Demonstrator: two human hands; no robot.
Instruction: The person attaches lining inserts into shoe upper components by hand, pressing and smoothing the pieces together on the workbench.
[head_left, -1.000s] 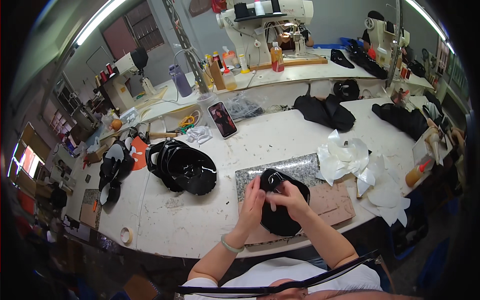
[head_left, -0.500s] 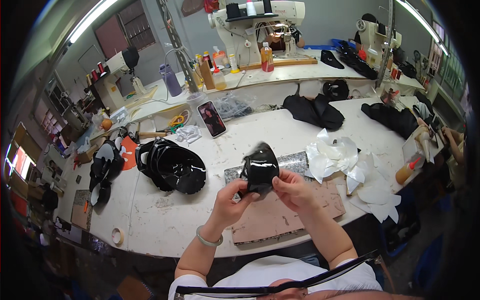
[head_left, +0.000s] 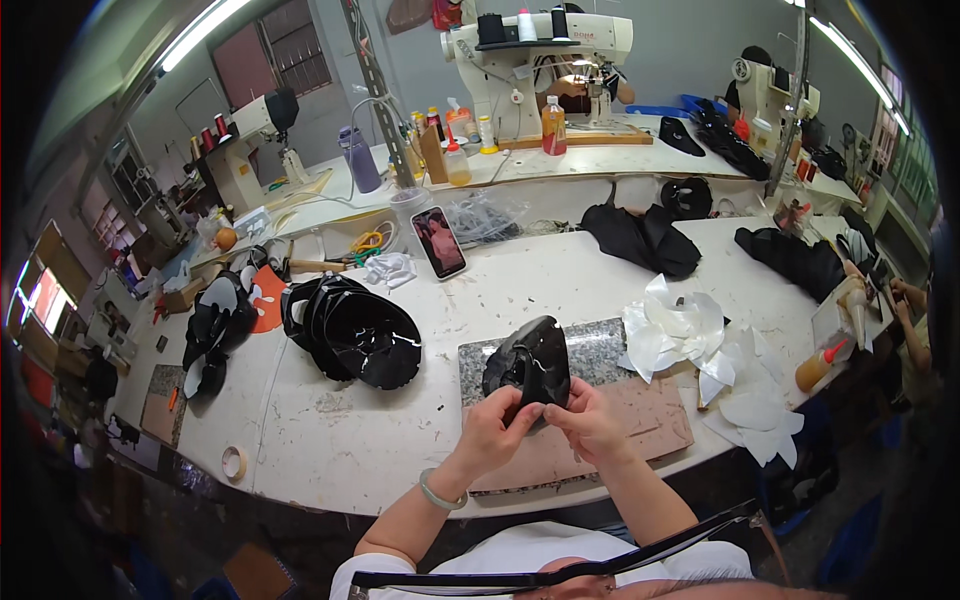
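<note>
Both my hands grip a glossy black shoe upper above a granite slab and a brown board. My left hand pinches its lower edge at the left. Close beside it, my right hand pinches the lower right edge, with the thumbs nearly touching. The upper's curved, shiny side rises away from me, and its lower part is hidden by my fingers. Left of my hands stands a nested stack of similar black uppers. White petal-shaped pieces lie in a loose pile at the right.
A phone leans upright behind the work area. A tape roll sits at the front left edge; a glue bottle is at the right. Black pieces lie farther back. A sewing machine stands on the far bench.
The black upper has been turned and lowered slightly toward me. My hands have moved closer together along its lower edge. The whole view has shifted a little.
</note>
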